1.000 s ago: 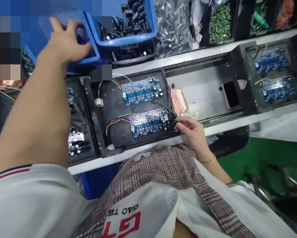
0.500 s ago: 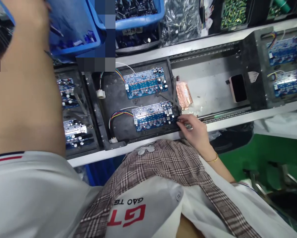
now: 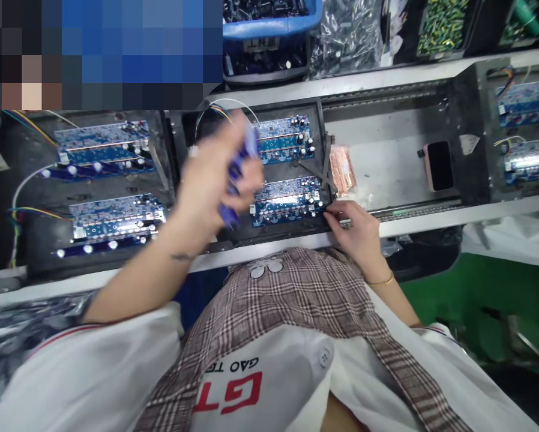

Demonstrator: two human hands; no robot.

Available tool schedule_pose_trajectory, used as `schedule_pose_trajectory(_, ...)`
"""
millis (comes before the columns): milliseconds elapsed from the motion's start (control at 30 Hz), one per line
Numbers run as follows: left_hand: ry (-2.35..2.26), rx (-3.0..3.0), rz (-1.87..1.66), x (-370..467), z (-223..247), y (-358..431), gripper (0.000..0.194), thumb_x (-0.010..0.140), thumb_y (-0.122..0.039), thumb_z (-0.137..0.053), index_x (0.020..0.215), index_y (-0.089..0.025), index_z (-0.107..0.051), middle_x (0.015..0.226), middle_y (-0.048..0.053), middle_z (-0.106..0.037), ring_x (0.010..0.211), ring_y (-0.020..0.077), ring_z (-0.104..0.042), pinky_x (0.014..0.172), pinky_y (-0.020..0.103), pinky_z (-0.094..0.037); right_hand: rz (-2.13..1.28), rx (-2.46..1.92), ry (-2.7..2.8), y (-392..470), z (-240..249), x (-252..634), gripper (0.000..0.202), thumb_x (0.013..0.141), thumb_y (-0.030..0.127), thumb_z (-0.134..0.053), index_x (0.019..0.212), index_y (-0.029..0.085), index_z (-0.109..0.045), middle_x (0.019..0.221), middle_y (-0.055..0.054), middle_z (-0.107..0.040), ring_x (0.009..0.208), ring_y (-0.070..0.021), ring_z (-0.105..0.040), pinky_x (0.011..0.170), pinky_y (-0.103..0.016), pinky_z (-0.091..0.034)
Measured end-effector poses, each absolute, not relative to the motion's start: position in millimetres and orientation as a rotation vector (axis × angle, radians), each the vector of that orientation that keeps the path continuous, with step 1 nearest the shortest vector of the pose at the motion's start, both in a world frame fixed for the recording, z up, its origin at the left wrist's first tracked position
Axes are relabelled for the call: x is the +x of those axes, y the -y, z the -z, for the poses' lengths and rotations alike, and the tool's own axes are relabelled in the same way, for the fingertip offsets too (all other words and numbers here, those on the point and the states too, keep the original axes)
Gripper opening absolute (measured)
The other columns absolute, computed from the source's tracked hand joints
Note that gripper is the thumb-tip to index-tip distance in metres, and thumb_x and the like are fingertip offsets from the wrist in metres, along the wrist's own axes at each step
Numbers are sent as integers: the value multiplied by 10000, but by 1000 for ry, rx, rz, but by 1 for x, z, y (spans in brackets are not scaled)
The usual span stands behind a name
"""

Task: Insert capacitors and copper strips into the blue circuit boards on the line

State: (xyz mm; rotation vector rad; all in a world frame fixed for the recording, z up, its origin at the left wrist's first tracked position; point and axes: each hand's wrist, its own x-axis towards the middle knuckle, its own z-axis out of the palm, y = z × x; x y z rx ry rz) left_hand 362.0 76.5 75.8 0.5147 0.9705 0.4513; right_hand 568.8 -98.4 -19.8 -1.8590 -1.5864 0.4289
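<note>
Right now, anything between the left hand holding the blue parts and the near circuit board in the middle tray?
Nothing visible: the left hand with its blue parts hovers beside the near circuit board; the right hand touches its far end.

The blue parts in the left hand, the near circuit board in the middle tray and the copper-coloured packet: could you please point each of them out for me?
blue parts (image 3: 237,174), head view, on the blurred bunch between the fingers.
near circuit board (image 3: 287,201), head view, on its blue face.
copper-coloured packet (image 3: 343,171), head view, on its middle.

You're on an electronics assembly line; black carrier trays (image 3: 206,237) bearing blue circuit boards (image 3: 286,200) ride a conveyor (image 3: 386,162); parts bins (image 3: 269,27) crowd the shelf behind.
</note>
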Motion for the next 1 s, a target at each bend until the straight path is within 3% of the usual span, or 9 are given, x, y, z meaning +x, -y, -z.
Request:
schedule_pose_trajectory(100, -787, 289, -152, 370, -46, -10, 314, 946, -467, -584, 881, -173, -494, 565, -74, -392, 358, 16, -328, 304, 95, -106, -480, -1824, 1572, 98, 20, 572, 80, 902, 185, -619, 954, 233, -659, 974, -31, -722, 780, -155, -675, 750, -336, -582)
schedule_pose_trajectory(233, -648, 147, 47, 367, -17, 13, 305, 960, -454, -547, 895, -156, -538, 592, -49, -449, 377, 31, -346, 286, 97, -175, -574, -1762, 1576, 95, 20, 577, 92, 888, 177, -644, 959, 226, -675, 987, -26, -720, 798, -147, -682, 752, -325, -593)
schedule_pose_trajectory(333, -678, 249, 10, 366, -13, 14, 287, 961, -411, -562, 914, -129, -581, 767, 45, -609, 536, 70, -539, 361, 110, -366, -551, -1760, 1563, 94, 20, 578, 78, 891, 183, -648, 952, 221, -678, 984, -28, -722, 787, -143, -679, 727, -315, -591)
schedule_pose_trajectory(433, -686, 276, -30, 366, -16, 17, 283, 953, -388, -588, 935, -107, -611, 865, 81, -624, 656, 94, -599, 500, 158, -508, -501, -1761, 1602, 95, 18, 576, 85, 902, 174, -632, 955, 224, -676, 984, -32, -724, 826, -152, -686, 758, -325, -589)
schedule_pose_trajectory(633, -720, 159, -119, 362, -17, 17, 264, 906, -360, -670, 868, -113, -582, 755, -7, -455, 555, 45, -479, 328, 72, -229, -345, -1743, 1914, 96, 19, 569, 141, 930, 127, -558, 960, 179, -685, 1028, -104, -713, 965, -204, -680, 856, -366, -585)
schedule_pose_trajectory(733, -724, 135, -113, 358, -18, 16, 277, 914, -359, -656, 843, -101, -584, 702, -19, -407, 546, 50, -467, 319, 67, -240, -279, -1789, 1987, 97, 19, 567, 175, 939, 128, -532, 987, 160, -697, 1043, -133, -711, 962, -232, -676, 824, -392, -594)
schedule_pose_trajectory(800, -736, 151, -145, 356, -19, 17, 243, 920, -323, -643, 854, -95, -595, 735, 1, -452, 563, 53, -485, 319, 67, -255, -305, -1788, 1978, 96, 11, 565, 205, 950, 134, -522, 1037, 170, -704, 1068, -130, -707, 986, -232, -676, 851, -405, -594)
schedule_pose_trajectory(900, -758, 190, -219, 354, -19, 17, 157, 921, -251, -617, 909, -95, -616, 839, 41, -538, 592, 55, -517, 322, 71, -279, -460, -1723, 1906, 93, -17, 557, 284, 958, 170, -550, 1214, 217, -663, 1165, -100, -695, 1057, -206, -674, 945, -395, -574)
schedule_pose_trajectory(1000, -727, 190, -270, 354, -18, 16, 113, 905, -230, -620, 948, -126, -615, 815, 25, -547, 582, 62, -528, 324, 78, -293, -663, -1599, 1968, 83, -46, 545, 359, 953, 232, -592, 1312, 246, -603, 1165, -67, -707, 990, -169, -696, 907, -332, -584)
